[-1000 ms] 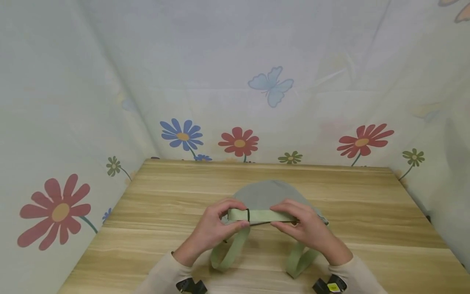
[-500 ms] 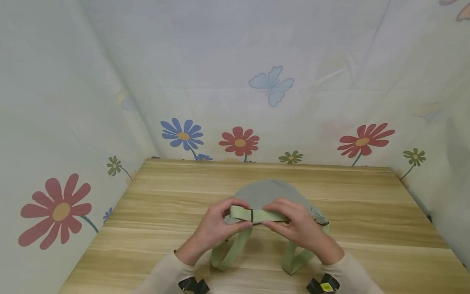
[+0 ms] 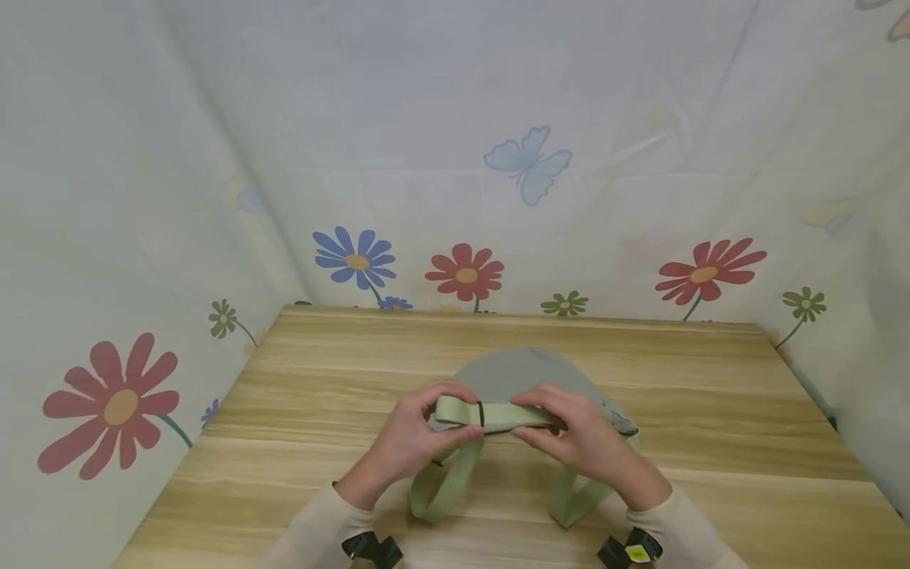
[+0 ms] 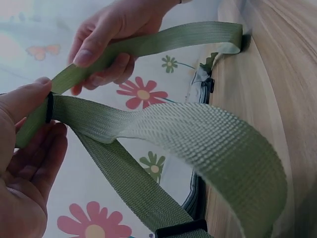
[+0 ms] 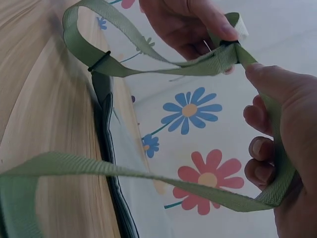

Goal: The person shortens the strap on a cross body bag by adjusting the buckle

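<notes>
A grey-green bag (image 3: 526, 371) lies on the table behind both hands. Its light green webbing strap (image 3: 501, 415) is stretched between the hands, above the table. My left hand (image 3: 408, 435) pinches the strap by a black slider buckle (image 3: 481, 414), where a short loop of webbing bulges to the left. In the left wrist view the thumb is right at the buckle (image 4: 49, 108). My right hand (image 3: 586, 435) pinches the strap a little to the right, thumb along the webbing (image 5: 277, 148) in the right wrist view. Slack strap hangs below both hands.
A second black buckle (image 5: 99, 61) sits on the strap near the bag's end. The bag's dark zipped edge (image 5: 111, 148) faces the hands. Around the wooden table (image 3: 341, 363) hangs a flower-printed curtain (image 3: 398, 158).
My right hand has slid left along the strap, nearer the left hand. The webbing loop left of the buckle has become rounder and slightly longer. The bag stays in place.
</notes>
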A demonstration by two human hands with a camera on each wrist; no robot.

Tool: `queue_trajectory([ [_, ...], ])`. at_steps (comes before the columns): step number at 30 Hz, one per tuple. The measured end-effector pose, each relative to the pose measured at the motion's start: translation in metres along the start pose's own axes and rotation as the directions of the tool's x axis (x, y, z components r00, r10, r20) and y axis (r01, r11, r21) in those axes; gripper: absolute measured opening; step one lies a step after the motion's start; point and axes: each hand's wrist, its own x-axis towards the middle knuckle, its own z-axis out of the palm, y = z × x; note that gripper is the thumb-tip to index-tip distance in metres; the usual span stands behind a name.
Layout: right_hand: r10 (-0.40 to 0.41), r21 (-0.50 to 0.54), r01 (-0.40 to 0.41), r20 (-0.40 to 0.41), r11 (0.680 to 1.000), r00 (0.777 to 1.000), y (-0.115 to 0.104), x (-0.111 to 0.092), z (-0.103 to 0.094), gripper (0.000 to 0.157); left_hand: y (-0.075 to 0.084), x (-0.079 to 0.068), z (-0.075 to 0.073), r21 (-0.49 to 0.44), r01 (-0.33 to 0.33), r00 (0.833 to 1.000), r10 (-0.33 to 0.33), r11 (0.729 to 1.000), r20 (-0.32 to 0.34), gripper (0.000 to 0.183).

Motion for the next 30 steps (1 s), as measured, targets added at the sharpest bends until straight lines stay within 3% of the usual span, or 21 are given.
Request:
queue_trajectory([
  [9, 0.005, 0.042, -0.003, -0.051, 0.999, 0.999, 0.003, -0.003, -0.003, 0.040, -0.003, 0.000, -0.002, -0.006, 0.014, 1.000, -0.014, 1.000, 0.007, 0.036],
  [15, -0.057, 0.029, 0.059, -0.079, 0.998, 0.995, 0.004, -0.001, 0.003, 0.032, -0.006, 0.000, -0.001, -0.085, 0.022, 0.998, -0.017, 0.996, 0.063, 0.041],
  [19, -0.065, 0.033, 0.068, -0.084, 0.997, 0.994, 0.003, 0.000, 0.004, 0.027, -0.010, 0.000, -0.002, -0.129, 0.058, 0.997, -0.050, 0.990, 0.064, 0.048],
  [23, -0.075, 0.021, 0.077, -0.085, 0.997, 0.994, 0.003, 0.001, 0.005, 0.027, -0.014, 0.000, -0.001, -0.096, 0.114, 0.993, -0.109, 0.989, 0.052, 0.052],
  [30, -0.077, 0.008, 0.078, -0.094, 0.997, 0.993, 0.003, 0.001, 0.007, 0.027, -0.016, 0.001, 0.002, -0.022, 0.151, 0.985, -0.149, 0.988, 0.081, 0.039],
])
